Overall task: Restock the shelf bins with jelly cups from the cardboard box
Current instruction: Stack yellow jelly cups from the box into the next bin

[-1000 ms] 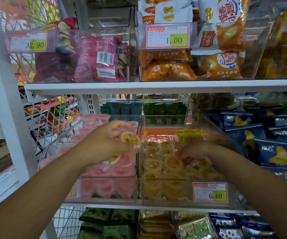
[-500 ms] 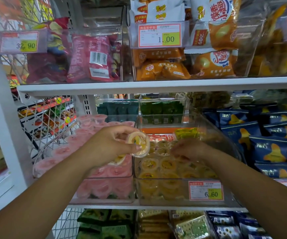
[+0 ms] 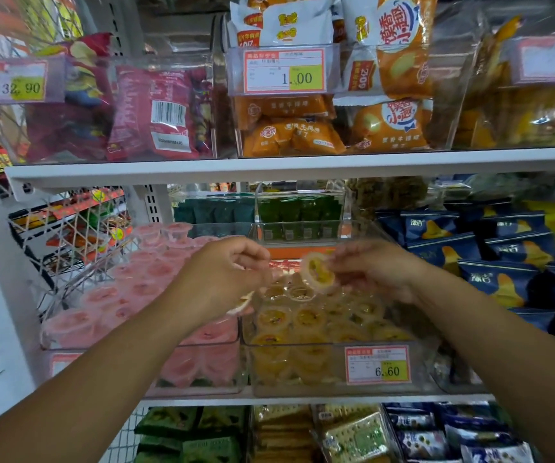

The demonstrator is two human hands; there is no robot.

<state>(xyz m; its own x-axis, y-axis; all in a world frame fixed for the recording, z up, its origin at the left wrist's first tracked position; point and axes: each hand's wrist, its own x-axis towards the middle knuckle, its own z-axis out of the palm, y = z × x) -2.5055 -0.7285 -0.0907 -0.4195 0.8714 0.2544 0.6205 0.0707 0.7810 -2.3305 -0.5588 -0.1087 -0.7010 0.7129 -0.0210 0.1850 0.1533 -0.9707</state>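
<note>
Pinching jelly cup (image 3: 317, 273) in right hand (image 3: 374, 272), my left hand (image 3: 224, 277) curled round a spare (image 3: 242, 304); thin fingertip grip risked a drop.

A small clear cup (image 3: 317, 273) of yellow jelly with a darker fruit piece at its centre is tipped on its side, its sealed top facing the camera, pinched at its right edge by the right hand (image 3: 374, 269) above the right bin (image 3: 302, 372). That clear plastic bin is nearly full of matching yellow cups (image 3: 306, 317), most upright in loose rows, stacked in layers. Touching it on the left, the left bin (image 3: 202, 372) holds pink cups (image 3: 142, 282), heaped higher toward the back. The pale rim of a second cup (image 3: 242, 304) peeks from under the curled left hand (image 3: 226, 275), over the seam between the bins.
</note>
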